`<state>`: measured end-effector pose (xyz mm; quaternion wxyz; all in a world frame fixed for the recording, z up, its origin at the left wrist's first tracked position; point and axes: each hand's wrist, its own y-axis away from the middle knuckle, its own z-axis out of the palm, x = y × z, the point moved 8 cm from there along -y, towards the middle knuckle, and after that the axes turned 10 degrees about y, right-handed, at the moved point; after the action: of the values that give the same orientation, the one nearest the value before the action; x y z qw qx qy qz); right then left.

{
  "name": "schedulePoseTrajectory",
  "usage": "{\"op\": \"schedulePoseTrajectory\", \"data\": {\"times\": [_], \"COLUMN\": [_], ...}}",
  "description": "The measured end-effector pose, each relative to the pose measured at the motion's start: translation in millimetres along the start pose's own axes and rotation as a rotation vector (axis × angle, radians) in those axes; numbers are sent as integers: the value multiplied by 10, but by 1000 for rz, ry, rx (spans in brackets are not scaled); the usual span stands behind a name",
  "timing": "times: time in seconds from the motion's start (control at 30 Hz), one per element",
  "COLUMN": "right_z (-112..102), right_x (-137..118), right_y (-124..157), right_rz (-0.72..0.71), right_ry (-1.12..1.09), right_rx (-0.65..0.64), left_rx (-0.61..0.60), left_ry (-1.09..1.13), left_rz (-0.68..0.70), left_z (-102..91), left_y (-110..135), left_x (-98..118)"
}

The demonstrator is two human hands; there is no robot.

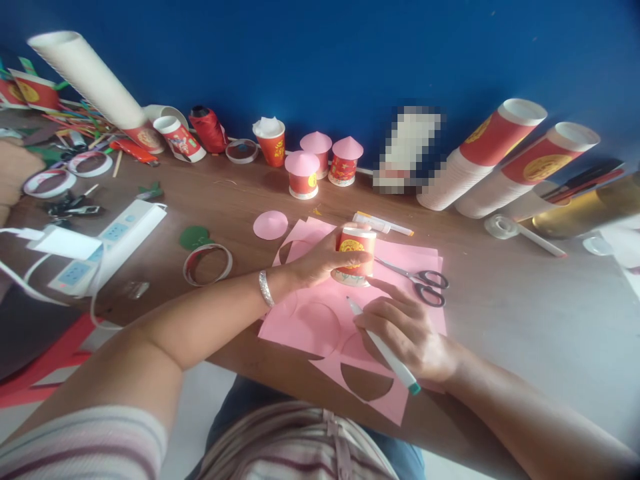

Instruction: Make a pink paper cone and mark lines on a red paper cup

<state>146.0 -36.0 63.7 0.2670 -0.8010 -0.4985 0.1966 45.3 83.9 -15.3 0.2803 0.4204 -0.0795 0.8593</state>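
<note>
My left hand point(320, 262) is wrapped round a small red paper cup point(356, 255) that stands on a sheet of pink paper point(425, 263). My right hand point(406, 330) grips a white marker pen with a green end point(387, 350), its tip on the paper just beside the cup's base. The pink sheet has round holes cut out of it and drawn circles. Black-handled scissors point(420, 280) lie on the paper to the right of the cup. A silver bracelet point(265, 289) is on my left wrist.
A pink paper cone point(270, 225) and a glue stick point(383, 224) lie past the sheet. Three pink-capped cups point(303, 175) stand further back. Tall cup stacks point(487, 150) lean at the right, a power strip point(107, 243) and tape roll point(207, 264) lie left.
</note>
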Motion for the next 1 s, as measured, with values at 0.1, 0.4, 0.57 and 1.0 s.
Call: {"op": "schedulePoseTrajectory", "data": {"times": [0.1, 0.4, 0.57, 1.0], "right_z": [0, -8, 2, -121], "right_x": [6, 12, -12, 138], "right_y": [2, 1, 4, 65], "right_rz": [7, -3, -17, 92], "right_ry": [-13, -7, -12, 51], "right_rx": [-1, -5, 5, 147], "left_rx": [10, -59, -59, -47], "left_ry": [-17, -14, -49, -40], "left_rz": [1, 42, 55, 30], "left_z": [-14, 40, 5, 13], "left_y": [1, 1, -30, -32], "left_x": [-4, 63, 29, 19]}}
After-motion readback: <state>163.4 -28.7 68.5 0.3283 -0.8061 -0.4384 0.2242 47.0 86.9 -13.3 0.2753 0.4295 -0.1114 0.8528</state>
